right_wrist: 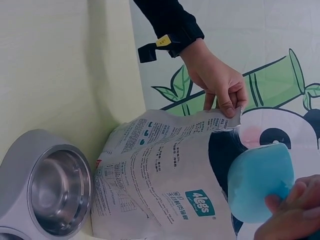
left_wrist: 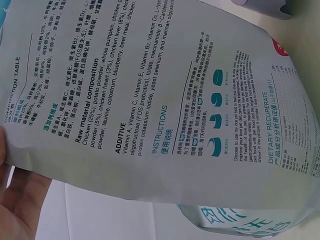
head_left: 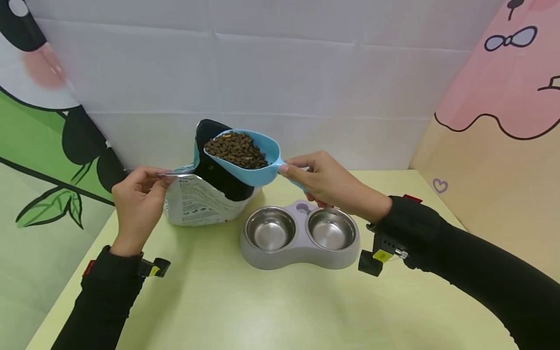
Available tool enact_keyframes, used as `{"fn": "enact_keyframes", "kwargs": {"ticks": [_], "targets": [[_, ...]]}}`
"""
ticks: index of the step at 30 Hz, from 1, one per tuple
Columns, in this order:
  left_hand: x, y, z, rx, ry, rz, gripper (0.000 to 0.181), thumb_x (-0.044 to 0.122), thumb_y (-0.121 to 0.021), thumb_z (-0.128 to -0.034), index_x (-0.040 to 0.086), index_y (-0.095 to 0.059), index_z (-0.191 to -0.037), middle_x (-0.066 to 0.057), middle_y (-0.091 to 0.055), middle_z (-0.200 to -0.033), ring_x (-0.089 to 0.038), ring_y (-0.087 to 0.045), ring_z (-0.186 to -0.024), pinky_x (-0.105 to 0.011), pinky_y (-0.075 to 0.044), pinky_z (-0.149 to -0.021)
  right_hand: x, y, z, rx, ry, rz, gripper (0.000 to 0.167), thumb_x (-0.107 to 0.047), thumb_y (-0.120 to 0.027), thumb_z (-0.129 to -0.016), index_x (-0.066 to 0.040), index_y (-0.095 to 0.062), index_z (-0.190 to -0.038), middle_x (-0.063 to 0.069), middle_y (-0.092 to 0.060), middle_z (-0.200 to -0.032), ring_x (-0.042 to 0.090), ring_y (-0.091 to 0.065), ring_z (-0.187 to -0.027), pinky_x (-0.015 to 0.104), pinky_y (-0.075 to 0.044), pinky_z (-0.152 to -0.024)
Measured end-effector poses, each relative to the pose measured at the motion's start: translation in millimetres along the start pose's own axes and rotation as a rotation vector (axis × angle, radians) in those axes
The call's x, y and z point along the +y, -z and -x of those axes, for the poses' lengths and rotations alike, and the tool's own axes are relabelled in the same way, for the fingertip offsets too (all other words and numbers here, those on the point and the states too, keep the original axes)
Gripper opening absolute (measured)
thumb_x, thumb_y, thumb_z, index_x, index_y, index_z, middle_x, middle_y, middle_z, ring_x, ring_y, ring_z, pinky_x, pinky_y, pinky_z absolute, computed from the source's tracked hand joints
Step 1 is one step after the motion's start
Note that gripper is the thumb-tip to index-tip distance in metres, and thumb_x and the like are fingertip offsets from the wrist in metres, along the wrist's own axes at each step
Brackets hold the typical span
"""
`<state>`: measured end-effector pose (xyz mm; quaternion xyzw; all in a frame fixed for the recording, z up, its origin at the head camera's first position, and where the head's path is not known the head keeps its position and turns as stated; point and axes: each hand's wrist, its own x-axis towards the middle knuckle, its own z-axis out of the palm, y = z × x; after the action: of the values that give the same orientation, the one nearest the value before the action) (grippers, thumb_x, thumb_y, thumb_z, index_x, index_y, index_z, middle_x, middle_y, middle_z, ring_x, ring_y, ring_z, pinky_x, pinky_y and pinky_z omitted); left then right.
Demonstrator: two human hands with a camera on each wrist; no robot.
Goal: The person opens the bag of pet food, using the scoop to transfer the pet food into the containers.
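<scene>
My right hand (head_left: 325,180) grips the handle of a light blue scoop (head_left: 271,146) heaped with brown kibble (head_left: 237,149). The scoop is held over the open mouth of a pet food bag (head_left: 205,204), whose inside looks black. At the bag's left edge, my left hand (head_left: 140,201) pinches the rim between thumb and fingers. Printed text covers the bag's side (left_wrist: 150,110) in the left wrist view, where only part of the left hand (left_wrist: 20,200) shows. In the right wrist view the scoop's underside (right_wrist: 260,185) faces the camera, so the kibble is hidden.
A grey double feeder (head_left: 299,260) stands on the pale yellow table (head_left: 262,311), right of the bag. Its two steel bowls, left (head_left: 271,228) and right (head_left: 331,229), hold no food. White cloth (head_left: 280,82) hangs behind, with cartoon panels at both sides.
</scene>
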<state>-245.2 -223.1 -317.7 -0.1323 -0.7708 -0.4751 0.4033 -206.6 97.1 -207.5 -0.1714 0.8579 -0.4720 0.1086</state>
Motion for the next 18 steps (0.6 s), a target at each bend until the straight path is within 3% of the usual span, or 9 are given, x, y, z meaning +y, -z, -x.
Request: {"fn": "enact_keyframes", "kwargs": {"ticks": [2,4,11,18], "targets": [[-1.7,0.4,0.3,0.002,0.002,0.003,0.005,-0.008,-0.065,-0.0848,-0.010,-0.067,-0.089,0.022,-0.061,-0.082,0.008,-0.059,-0.068,-0.008,-0.045,-0.066,0.2,-0.8,0.9,0.006,0.001,0.002,0.031,-0.026,-0.054,-0.099,-0.014,-0.064,-0.125,0.004,-0.036,-0.054,0.016,-0.030,-0.043,0.026,-0.027,-0.040],[-2.4,0.6,0.2,0.005,0.005,0.000,0.004,-0.008,-0.065,-0.0847,-0.010,-0.067,-0.088,0.019,-0.063,-0.082,0.008,-0.059,-0.068,-0.008,-0.045,-0.066,0.1,-0.9,1.5,0.012,0.001,0.001,0.031,-0.026,-0.054,-0.098,-0.014,-0.064,-0.125,0.004,-0.036,-0.053,0.016,-0.029,-0.042,0.026,-0.027,-0.039],[0.6,0.1,-0.6,-0.005,0.032,-0.022,0.006,-0.006,-0.064,-0.0864,-0.009,-0.066,-0.090,-0.011,-0.069,-0.085,0.008,-0.058,-0.070,-0.009,-0.045,-0.067,-0.1,1.1,4.0,0.021,0.001,-0.004,0.032,-0.026,-0.054,-0.098,-0.013,-0.064,-0.126,0.004,-0.036,-0.052,0.015,-0.028,-0.040,0.025,-0.026,-0.039],[-1.0,-0.2,0.5,-0.006,0.041,-0.019,0.006,-0.005,-0.064,-0.0866,-0.009,-0.067,-0.090,-0.006,-0.069,-0.085,0.008,-0.059,-0.070,-0.009,-0.045,-0.067,1.1,4.9,6.9,0.030,-0.003,0.013,0.033,-0.026,-0.054,-0.098,-0.014,-0.062,-0.128,0.004,-0.037,-0.053,0.015,-0.029,-0.041,0.026,-0.027,-0.038]]}}
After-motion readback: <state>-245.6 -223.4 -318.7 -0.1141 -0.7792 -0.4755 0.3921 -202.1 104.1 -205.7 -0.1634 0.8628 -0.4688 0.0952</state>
